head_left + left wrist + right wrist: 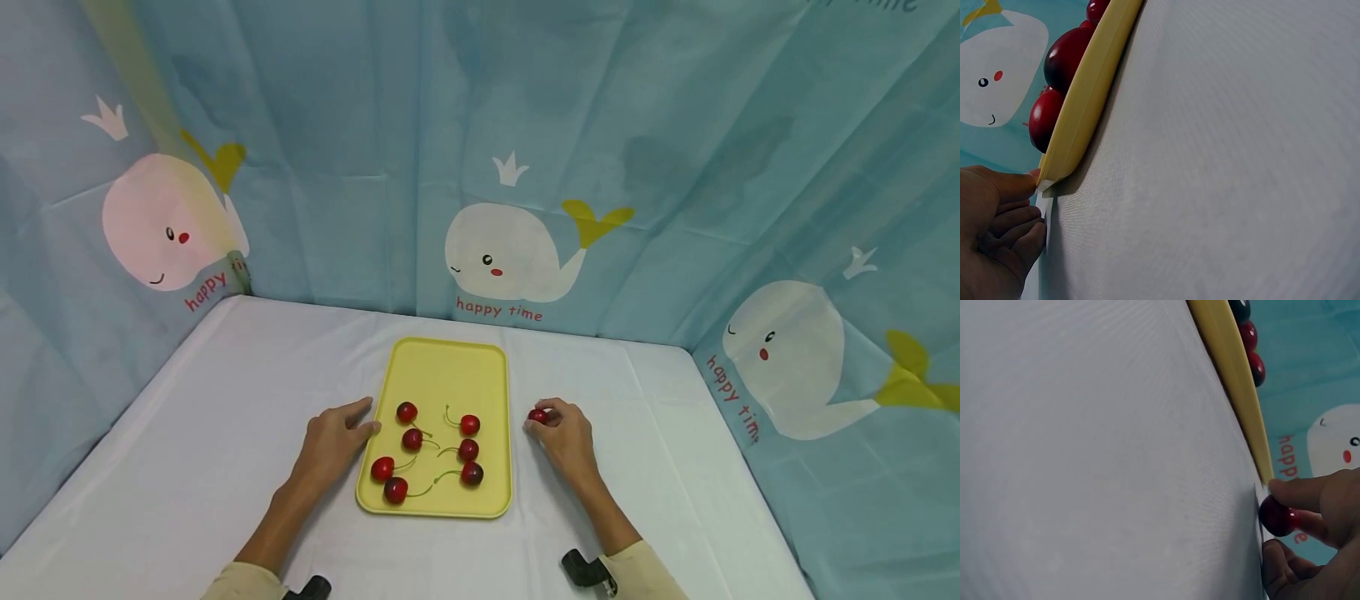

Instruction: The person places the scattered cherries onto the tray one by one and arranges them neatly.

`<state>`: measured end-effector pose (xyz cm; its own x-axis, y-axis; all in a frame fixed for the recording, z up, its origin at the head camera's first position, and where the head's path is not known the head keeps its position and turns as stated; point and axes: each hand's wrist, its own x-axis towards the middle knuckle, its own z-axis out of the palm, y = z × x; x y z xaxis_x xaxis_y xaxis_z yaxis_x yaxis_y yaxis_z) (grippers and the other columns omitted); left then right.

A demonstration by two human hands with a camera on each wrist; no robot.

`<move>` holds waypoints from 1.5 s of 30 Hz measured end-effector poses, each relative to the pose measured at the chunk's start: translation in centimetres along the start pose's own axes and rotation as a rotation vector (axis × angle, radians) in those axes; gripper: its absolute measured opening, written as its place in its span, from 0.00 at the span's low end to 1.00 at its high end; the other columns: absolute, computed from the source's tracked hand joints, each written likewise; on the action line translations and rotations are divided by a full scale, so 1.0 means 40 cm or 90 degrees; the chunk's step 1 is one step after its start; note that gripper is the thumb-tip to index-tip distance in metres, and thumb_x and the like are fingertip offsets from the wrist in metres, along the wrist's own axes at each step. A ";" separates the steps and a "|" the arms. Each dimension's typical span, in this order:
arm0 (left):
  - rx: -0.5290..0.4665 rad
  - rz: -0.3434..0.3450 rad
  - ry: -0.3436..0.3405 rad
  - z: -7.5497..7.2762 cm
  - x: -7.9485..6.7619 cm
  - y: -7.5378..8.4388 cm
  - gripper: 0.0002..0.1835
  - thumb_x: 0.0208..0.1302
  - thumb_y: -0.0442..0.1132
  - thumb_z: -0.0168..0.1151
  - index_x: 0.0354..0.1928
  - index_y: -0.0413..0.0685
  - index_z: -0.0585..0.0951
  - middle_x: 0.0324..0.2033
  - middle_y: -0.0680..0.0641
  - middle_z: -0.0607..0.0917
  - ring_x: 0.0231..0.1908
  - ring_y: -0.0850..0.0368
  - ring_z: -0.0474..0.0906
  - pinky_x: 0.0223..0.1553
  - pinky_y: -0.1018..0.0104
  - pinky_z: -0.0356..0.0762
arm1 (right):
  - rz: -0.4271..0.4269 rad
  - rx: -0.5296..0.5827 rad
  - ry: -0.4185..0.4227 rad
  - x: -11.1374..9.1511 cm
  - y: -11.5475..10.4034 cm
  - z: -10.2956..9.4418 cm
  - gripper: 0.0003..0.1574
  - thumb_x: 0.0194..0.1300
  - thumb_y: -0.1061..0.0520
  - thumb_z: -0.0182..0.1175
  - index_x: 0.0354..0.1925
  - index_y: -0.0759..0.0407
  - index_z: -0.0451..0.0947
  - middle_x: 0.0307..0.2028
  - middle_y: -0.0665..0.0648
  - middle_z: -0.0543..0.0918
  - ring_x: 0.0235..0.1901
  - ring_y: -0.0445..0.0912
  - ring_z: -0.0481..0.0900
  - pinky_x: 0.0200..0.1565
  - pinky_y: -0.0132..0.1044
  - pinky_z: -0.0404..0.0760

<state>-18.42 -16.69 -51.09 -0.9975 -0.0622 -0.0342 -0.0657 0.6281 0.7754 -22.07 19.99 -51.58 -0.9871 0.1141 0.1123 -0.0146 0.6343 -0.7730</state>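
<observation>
My right hand [566, 433] pinches a small dark-red cherry [537, 415] between thumb and fingertips [1294, 490], just right of the yellow rectangular plastic tray [450, 367] and low over the white tablecloth [225, 400]. My left hand [333, 437] lies relaxed and flat on the cloth, fingers [1013, 215] straight, the thumb tip touching the tray's left rim, holding nothing. Seven stemmed red cherries [468, 450] sit in the tray's near half. Beyond the table's far edge hangs a teal fabric backdrop [675, 167] printed with white whales.
</observation>
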 end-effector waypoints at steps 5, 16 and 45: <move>-0.007 0.004 -0.002 0.001 -0.002 -0.004 0.30 0.74 0.41 0.67 0.74 0.39 0.75 0.70 0.34 0.77 0.73 0.32 0.69 0.71 0.36 0.69 | 0.010 -0.007 0.009 -0.007 0.000 -0.003 0.18 0.64 0.59 0.72 0.52 0.56 0.87 0.42 0.58 0.86 0.41 0.49 0.83 0.41 0.37 0.82; -0.014 0.029 0.001 0.001 0.001 -0.016 0.30 0.74 0.40 0.66 0.73 0.37 0.75 0.69 0.35 0.78 0.74 0.33 0.69 0.72 0.36 0.69 | 0.031 0.066 -0.010 -0.035 0.000 -0.024 0.22 0.64 0.60 0.73 0.57 0.59 0.84 0.46 0.58 0.88 0.43 0.49 0.84 0.35 0.32 0.83; -0.030 0.027 0.000 -0.004 0.002 -0.010 0.30 0.74 0.41 0.66 0.73 0.38 0.75 0.69 0.36 0.78 0.74 0.34 0.69 0.73 0.37 0.68 | -0.038 0.150 -0.179 -0.114 -0.049 -0.047 0.24 0.61 0.60 0.76 0.55 0.50 0.87 0.45 0.50 0.89 0.42 0.47 0.86 0.39 0.33 0.87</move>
<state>-18.47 -17.09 -51.31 -0.9993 -0.0369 -0.0006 -0.0223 0.5924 0.8053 -17.25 19.65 -49.39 -0.9882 -0.1526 0.0113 -0.0778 0.4369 -0.8961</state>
